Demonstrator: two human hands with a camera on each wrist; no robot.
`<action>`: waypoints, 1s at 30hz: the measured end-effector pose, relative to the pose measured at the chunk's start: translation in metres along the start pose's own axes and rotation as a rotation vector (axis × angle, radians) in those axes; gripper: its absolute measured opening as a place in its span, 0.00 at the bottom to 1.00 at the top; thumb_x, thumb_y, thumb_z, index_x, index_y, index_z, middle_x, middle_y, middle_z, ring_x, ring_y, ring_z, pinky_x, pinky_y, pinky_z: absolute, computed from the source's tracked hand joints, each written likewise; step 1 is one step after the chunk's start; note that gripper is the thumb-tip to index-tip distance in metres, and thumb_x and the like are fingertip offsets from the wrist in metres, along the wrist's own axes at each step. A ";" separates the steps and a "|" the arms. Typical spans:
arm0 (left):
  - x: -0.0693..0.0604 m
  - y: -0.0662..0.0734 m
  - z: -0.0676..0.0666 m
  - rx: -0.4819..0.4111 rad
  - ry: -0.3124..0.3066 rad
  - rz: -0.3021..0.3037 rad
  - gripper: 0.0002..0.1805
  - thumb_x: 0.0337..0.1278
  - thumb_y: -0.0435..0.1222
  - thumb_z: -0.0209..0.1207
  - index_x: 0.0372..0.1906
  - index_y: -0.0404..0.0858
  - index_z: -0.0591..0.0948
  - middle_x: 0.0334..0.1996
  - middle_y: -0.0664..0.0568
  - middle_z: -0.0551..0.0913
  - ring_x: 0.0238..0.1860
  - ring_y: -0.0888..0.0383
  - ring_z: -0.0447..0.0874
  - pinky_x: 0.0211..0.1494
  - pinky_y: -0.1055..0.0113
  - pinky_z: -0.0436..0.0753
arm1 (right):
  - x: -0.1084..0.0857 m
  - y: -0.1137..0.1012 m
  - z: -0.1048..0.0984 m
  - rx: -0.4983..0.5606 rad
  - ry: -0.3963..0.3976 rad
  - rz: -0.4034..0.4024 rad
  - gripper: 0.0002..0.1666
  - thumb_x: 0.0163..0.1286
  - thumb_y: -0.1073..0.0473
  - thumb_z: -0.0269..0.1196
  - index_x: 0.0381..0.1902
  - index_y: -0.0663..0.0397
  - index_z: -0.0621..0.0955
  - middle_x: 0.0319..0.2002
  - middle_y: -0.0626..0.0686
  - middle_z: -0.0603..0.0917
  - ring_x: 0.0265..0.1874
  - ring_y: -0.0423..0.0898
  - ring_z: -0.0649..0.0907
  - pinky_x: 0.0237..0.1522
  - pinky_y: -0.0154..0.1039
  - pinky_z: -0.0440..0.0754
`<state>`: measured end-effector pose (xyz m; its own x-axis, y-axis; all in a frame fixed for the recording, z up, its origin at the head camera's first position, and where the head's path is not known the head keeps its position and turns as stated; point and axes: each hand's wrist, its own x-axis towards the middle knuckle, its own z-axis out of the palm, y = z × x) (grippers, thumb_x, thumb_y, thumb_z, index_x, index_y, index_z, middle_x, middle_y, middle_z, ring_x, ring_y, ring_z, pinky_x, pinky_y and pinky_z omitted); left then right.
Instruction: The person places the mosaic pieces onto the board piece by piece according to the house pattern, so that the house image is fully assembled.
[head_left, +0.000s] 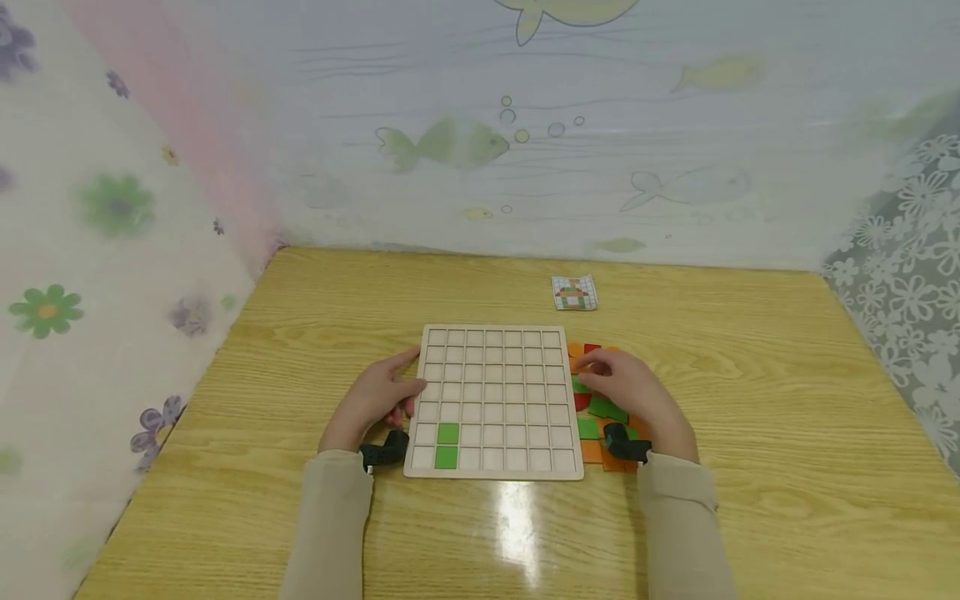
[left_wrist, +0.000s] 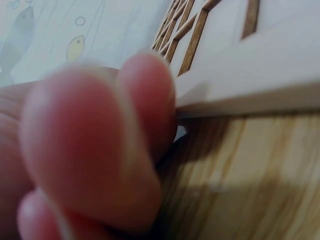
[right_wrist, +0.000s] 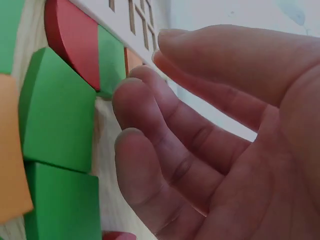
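Flanking the board [head_left: 492, 391] at its side edges, hands [head_left: 377, 392] [head_left: 628, 385] sit apart.

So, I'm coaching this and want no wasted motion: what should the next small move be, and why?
Perhaps the right hand should pinch a loose green square right of the wooden grid board: that hand appears to hold nothing and is over the loose pieces, the left hand touches the board's left edge, and only two green squares fill cells.
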<state>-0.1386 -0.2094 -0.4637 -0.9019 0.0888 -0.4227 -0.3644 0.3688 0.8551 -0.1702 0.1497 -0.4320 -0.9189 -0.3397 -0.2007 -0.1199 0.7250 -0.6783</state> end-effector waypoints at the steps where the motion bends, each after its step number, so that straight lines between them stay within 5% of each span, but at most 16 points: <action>1: 0.000 0.000 0.000 0.000 -0.001 0.003 0.33 0.55 0.40 0.58 0.65 0.58 0.59 0.14 0.42 0.76 0.07 0.59 0.63 0.14 0.63 0.74 | -0.001 0.000 -0.001 -0.006 0.001 0.007 0.13 0.63 0.55 0.57 0.45 0.50 0.79 0.38 0.51 0.78 0.37 0.48 0.74 0.41 0.44 0.71; 30: -0.002 -0.001 0.002 -0.033 0.027 0.000 0.32 0.54 0.41 0.58 0.63 0.60 0.62 0.14 0.42 0.76 0.08 0.58 0.66 0.12 0.67 0.70 | -0.002 0.000 -0.001 -0.083 -0.061 -0.005 0.14 0.58 0.63 0.61 0.43 0.59 0.79 0.36 0.54 0.76 0.35 0.50 0.72 0.40 0.44 0.71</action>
<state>-0.1359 -0.2082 -0.4643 -0.9075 0.0635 -0.4152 -0.3719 0.3384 0.8644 -0.1688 0.1505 -0.4307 -0.8938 -0.3775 -0.2423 -0.1572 0.7695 -0.6190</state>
